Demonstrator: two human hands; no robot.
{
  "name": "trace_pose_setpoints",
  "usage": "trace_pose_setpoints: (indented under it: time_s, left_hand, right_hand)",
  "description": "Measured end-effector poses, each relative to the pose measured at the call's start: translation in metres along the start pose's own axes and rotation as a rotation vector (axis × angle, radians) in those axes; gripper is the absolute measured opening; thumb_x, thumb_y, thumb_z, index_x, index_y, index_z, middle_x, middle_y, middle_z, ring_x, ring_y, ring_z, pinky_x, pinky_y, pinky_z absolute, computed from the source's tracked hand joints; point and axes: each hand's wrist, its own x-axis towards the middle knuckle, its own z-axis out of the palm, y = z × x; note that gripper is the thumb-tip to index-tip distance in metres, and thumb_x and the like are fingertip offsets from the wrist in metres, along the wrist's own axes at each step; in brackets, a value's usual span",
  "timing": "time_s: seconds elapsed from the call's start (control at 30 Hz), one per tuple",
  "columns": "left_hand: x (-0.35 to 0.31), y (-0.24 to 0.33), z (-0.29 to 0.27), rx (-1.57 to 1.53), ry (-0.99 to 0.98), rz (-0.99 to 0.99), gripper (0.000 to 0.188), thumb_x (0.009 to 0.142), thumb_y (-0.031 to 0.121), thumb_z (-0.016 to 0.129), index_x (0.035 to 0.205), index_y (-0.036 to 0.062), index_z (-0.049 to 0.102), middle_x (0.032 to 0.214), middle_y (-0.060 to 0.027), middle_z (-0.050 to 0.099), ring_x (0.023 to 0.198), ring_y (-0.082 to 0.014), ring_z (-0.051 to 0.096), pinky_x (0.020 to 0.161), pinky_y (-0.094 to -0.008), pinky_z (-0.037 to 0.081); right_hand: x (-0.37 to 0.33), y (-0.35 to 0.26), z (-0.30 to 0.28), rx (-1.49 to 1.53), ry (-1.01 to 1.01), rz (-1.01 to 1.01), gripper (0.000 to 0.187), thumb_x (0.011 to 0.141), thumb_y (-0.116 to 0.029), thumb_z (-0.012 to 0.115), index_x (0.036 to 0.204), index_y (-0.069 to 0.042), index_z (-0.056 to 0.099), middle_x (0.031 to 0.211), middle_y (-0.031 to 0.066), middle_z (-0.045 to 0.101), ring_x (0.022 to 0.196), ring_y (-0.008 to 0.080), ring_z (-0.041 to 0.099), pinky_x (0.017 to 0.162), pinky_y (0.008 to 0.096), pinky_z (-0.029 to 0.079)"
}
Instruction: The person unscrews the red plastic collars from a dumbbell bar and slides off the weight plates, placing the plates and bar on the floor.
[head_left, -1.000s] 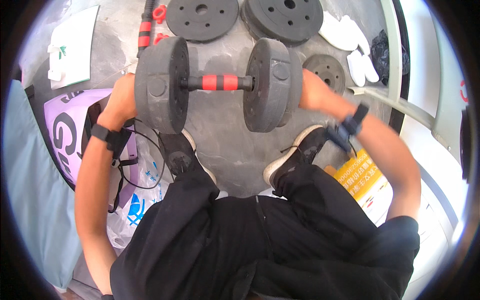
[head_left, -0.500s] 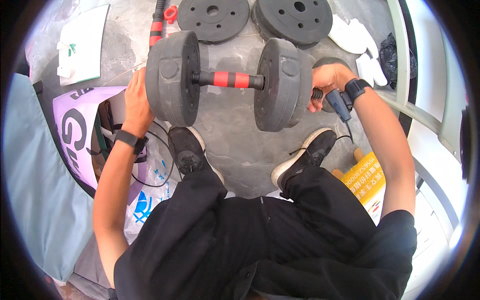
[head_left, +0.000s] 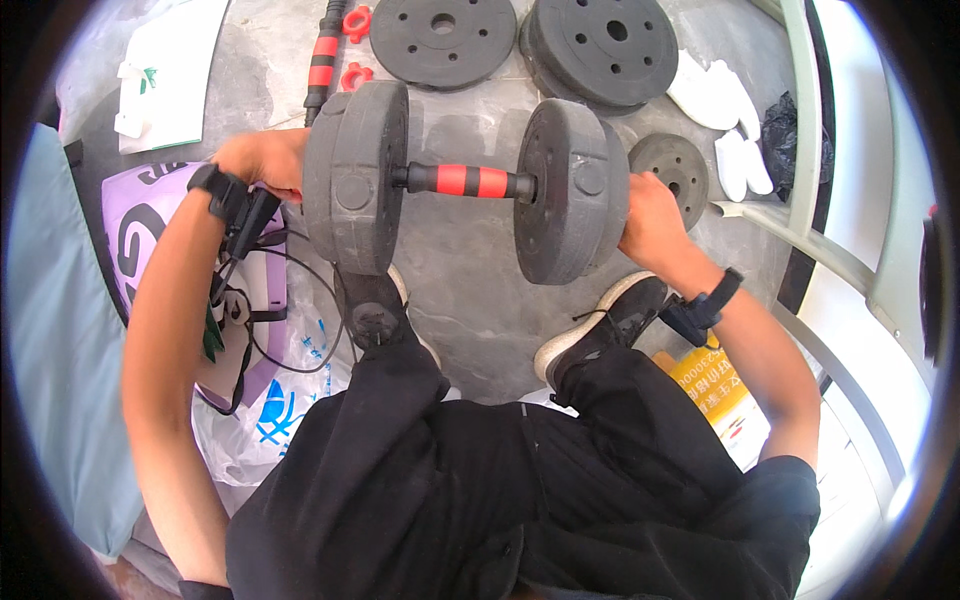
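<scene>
A dumbbell (head_left: 458, 180) with thick black plates and a red-and-black grip lies crosswise in front of me, above the floor or resting on it; I cannot tell which. My left hand (head_left: 268, 160) is curled at its outer left end, slightly blurred, with the fingertips partly behind the plates. At the opposite end my right hand (head_left: 650, 222) closes against the outer plate, covering the bar end. Some of its fingers are hidden. Both wrists wear black bands with small devices.
Beyond the dumbbell lie a loose bar (head_left: 322, 62), two red collar nuts (head_left: 356, 24), large black plates (head_left: 443, 45) and a smaller plate (head_left: 672, 170). White gloves (head_left: 700, 82) are at right, near a metal frame (head_left: 800, 120). A purple bag (head_left: 135, 235) with cables sits left.
My left hand has moved up and outward, its wrist turning. My right hand has come lower and covers the threaded bar end that showed before. The view has shifted slightly.
</scene>
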Motion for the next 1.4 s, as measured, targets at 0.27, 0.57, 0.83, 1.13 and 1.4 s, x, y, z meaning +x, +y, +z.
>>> trace_pose_setpoints:
  time_s: [0.27,0.57,0.83,1.13,1.4]
  left_hand:
    - [-0.021,0.042,0.084,0.655,1.109,0.304,0.047,0.08,0.016,0.065,0.121,-0.0045,0.057,0.119,-0.0217,0.057,0.109,-0.0392,0.055,0.088,-0.0441,0.044]
    - [-0.008,0.016,0.028,0.366,0.766,0.325,0.033,0.073,0.021,0.074,0.099,0.0029,0.067,0.083,-0.0172,0.069,0.075,-0.037,0.067,0.065,-0.042,0.053]
    - [-0.023,0.038,0.014,-0.113,0.246,0.229,0.045,0.076,0.011,0.072,0.118,-0.0007,0.063,0.102,-0.0133,0.067,0.094,-0.0265,0.062,0.081,-0.0383,0.05]
    - [-0.018,0.039,0.085,0.544,1.246,0.267,0.038,0.069,0.004,0.065,0.107,0.0028,0.063,0.101,-0.0127,0.058,0.091,-0.0358,0.056,0.078,-0.0418,0.046]
    - [-0.012,0.007,0.017,-0.012,0.532,0.479,0.04,0.078,0.019,0.069,0.113,-0.0001,0.065,0.098,-0.0159,0.071,0.086,-0.0324,0.068,0.076,-0.0409,0.052]
  right_hand:
    - [0.052,0.049,-0.036,1.124,-1.064,0.769,0.018,0.08,-0.011,0.065,0.084,0.005,0.059,0.068,0.0137,0.064,0.053,0.0156,0.061,0.051,0.033,0.053]
    - [-0.006,0.013,0.001,0.266,-0.136,0.183,0.022,0.074,-0.006,0.062,0.094,0.002,0.063,0.08,0.0221,0.068,0.079,0.0413,0.066,0.071,0.0481,0.052]
    - [0.011,0.02,-0.029,0.299,-0.162,0.185,0.029,0.077,-0.005,0.062,0.105,0.0,0.059,0.099,0.0229,0.068,0.078,0.0382,0.067,0.067,0.0406,0.054]
    - [0.055,0.073,-0.032,1.219,-1.106,0.856,0.025,0.084,-0.01,0.064,0.104,0.004,0.061,0.072,0.0093,0.064,0.057,0.0166,0.06,0.054,0.0301,0.052]
    - [0.0,-0.005,-0.01,0.045,-0.086,0.208,0.046,0.07,-0.004,0.066,0.115,0.0,0.058,0.094,0.0247,0.065,0.095,0.045,0.061,0.084,0.0482,0.05]
